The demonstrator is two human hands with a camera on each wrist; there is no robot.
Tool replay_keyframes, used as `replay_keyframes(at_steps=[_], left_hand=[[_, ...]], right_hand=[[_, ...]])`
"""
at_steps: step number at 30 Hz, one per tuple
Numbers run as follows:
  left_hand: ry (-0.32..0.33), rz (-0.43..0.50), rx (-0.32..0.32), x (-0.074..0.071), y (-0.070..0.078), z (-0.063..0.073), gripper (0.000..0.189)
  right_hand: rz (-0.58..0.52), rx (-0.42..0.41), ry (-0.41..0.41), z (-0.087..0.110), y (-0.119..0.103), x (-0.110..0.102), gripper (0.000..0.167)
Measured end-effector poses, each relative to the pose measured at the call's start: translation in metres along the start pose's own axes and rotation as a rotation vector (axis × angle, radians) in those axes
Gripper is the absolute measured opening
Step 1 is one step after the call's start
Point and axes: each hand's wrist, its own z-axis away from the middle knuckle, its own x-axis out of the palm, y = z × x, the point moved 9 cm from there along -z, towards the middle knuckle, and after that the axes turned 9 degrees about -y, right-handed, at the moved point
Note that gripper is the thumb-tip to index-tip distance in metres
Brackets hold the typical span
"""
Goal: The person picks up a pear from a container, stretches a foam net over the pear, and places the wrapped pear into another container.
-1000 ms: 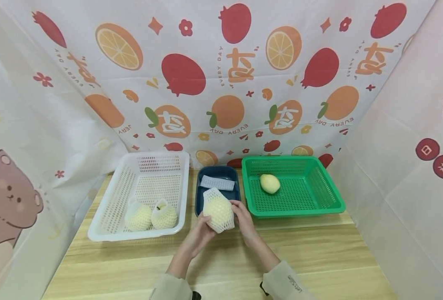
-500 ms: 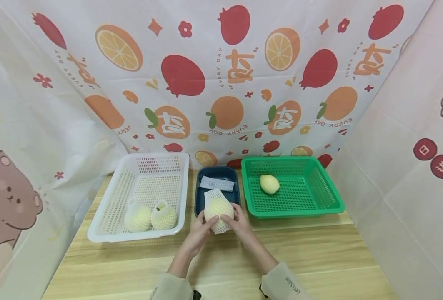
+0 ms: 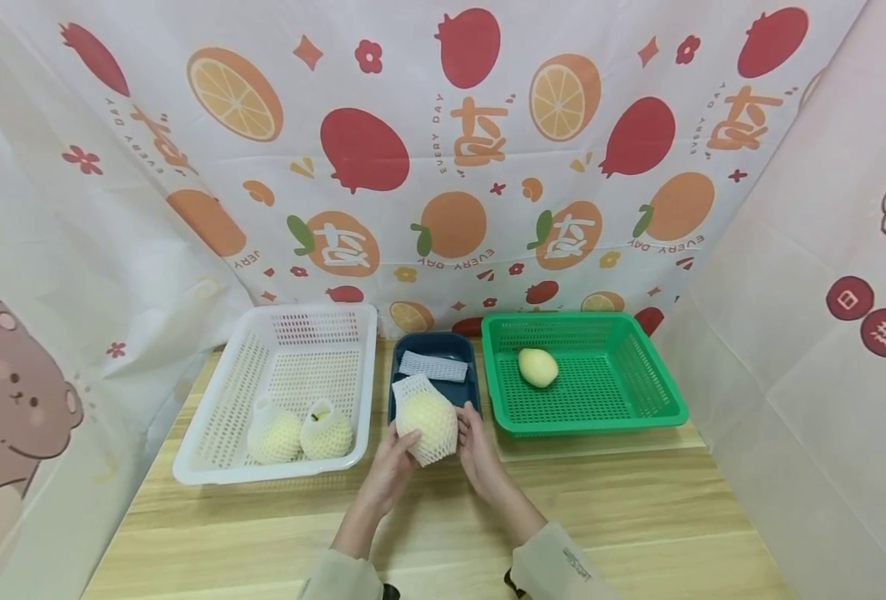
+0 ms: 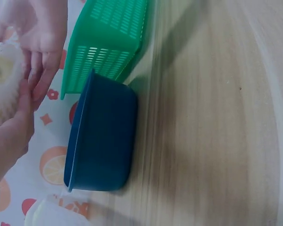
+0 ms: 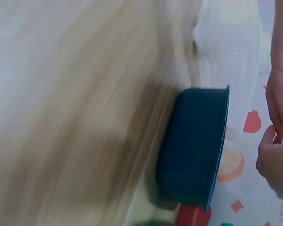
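Note:
A pale yellow pear [image 3: 426, 423] in a white foam net is held up in front of the navy tray [image 3: 475, 392]. My left hand [image 3: 392, 471] grips it from the left, thumb on the near side. On the right side, my right hand [image 3: 480, 454] has its fingers against or close beside the net, its thumb off the fruit. In the left wrist view the pear [image 4: 1, 70] shows a dark spot at its end, and the right palm [image 4: 42, 23] faces it. Inside the tray lies a flat foam net [image 3: 433, 366].
To the left, a white basket [image 3: 210, 473] holds two netted pears [image 3: 276, 436]. A green basket [image 3: 600, 427] on the right contains one bare pear [image 3: 538, 367]. All stand on a wooden table [image 3: 600, 517] before a fruit-print cloth [image 3: 427, 175].
Both hands had their thumbs on the pear half a second ago. The right thumb has since come off it, and the pear has moved slightly left and tilted with the left hand.

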Motion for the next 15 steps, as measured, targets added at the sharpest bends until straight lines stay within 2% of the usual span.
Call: replay_keyframes(at_steps=[3, 7, 11, 15], left_hand=[[-0.027, 0.007, 0.057, 0.002, 0.010, 0.002, 0.058], [-0.071, 0.022, 0.114, 0.005, 0.024, 0.005, 0.062], [-0.099, 0.036, 0.129, 0.008, 0.030, 0.006, 0.064], [-0.107, 0.053, 0.137, 0.010, 0.033, 0.005, 0.067]], right_hand=[[-0.140, 0.048, 0.054, -0.003, 0.014, 0.002, 0.054], [-0.257, 0.080, 0.072, -0.009, 0.037, 0.018, 0.026], [-0.230, 0.082, 0.004, -0.012, 0.055, 0.046, 0.012], [-0.176, 0.077, -0.038, -0.014, 0.074, 0.069, 0.019]])
